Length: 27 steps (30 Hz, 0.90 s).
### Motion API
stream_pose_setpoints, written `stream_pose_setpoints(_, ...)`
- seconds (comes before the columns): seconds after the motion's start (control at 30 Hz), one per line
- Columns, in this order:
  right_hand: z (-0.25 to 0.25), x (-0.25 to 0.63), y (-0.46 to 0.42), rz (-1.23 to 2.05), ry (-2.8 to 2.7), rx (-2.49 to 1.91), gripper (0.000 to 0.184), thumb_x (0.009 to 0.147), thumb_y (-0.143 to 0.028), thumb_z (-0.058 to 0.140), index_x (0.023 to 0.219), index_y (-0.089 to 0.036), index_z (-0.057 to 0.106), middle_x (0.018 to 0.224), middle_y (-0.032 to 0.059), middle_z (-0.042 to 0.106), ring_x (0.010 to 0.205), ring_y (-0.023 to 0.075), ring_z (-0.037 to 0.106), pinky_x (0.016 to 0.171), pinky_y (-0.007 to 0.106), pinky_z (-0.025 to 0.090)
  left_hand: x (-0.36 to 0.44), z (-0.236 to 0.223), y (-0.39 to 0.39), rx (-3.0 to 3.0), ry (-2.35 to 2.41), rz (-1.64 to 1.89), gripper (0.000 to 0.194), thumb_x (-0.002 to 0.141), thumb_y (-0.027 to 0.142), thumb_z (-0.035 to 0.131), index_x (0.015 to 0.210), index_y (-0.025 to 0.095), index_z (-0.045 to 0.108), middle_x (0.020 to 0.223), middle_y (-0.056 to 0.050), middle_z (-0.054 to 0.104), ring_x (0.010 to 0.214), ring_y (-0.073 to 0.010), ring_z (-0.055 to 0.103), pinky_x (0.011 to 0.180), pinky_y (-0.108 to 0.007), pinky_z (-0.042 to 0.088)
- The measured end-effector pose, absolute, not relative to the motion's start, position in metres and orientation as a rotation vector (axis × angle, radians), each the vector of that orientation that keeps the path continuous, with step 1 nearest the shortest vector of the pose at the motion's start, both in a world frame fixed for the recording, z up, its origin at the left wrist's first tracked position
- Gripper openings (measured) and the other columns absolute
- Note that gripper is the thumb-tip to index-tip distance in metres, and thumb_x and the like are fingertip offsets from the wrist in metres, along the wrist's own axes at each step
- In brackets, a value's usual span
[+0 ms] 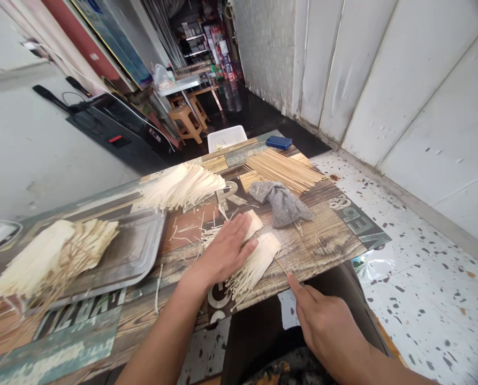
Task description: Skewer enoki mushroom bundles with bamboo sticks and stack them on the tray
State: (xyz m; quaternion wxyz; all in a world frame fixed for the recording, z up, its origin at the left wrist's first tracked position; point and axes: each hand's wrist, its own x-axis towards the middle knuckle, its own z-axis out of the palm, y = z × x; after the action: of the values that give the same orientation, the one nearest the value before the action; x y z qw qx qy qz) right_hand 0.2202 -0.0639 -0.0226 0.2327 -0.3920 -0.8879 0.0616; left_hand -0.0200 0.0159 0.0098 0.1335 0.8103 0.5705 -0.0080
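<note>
At the near edge of the table [331, 227], to the right: wooden skewer [281, 265] pinched in the fingers of the right hand [329, 321] and directed at the right edge of the near enoki bunch [260, 262] (tip out of sight; impossible to tell whether inside the bunch or beneath it). To the left of this, left hand [228, 243] laid flat with fingers extended, gripping nothing, palm side over the far enoki bunch [255, 220] and thumb over the near one. Just beyond, to the right: crumpled grey cloth [281, 203]; farther off, loose skewer pile [285, 171] and blue box [279, 142]. To the far left of the hands, unskewered enoki heap [182, 186]. At left, shallow tray [142, 262] with skewered enoki stack [54, 256] at its left end, sticks pointing toward the near side. At the far edge, white container [227, 139].
</note>
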Motion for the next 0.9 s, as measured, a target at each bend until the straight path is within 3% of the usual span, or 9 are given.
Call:
stream_pose_setpoints(0.33,-0.027,0.212,-0.064,0.159,-2.493,-1.161,0.045,0.084,-0.002,0.035,0.124,0.008,0.055,0.075,0.0138,0.068,0.056,0.0178,0.061,0.049,0.027,0.051,-0.019,0.008,0.015,2.349,1.66,-0.053,0.075,0.096,0.06,0.014,0.151,0.009,0.016,0.158,-0.011,0.012,0.146,-0.0221,0.01,0.12,-0.042,0.012)
stream_pose_setpoints(0.77,-0.025,0.202,-0.061,0.056,-2.531,-1.247,0.045,0.082,0.001,0.038,0.122,0.003,0.059,0.072,0.0102,0.068,0.053,0.0158,0.059,0.045,0.026,0.044,-0.021,0.01,0.017,2.417,1.629,0.013,0.072,0.095,0.06,0.021,0.151,0.014,0.02,0.157,-0.012,0.02,0.145,-0.0226,0.018,0.118,-0.041,0.019)
stream_pose_setpoints(0.9,-0.024,0.2,-0.059,0.02,-2.538,-1.247,0.044,0.081,0.001,0.041,0.121,0.003,0.059,0.069,0.0091,0.067,0.051,0.0161,0.059,0.043,0.026,0.042,-0.018,0.013,0.016,2.402,1.635,-0.019,0.076,0.095,0.061,0.02,0.15,0.01,0.021,0.157,-0.013,0.019,0.145,-0.0229,0.017,0.119,-0.041,0.016)
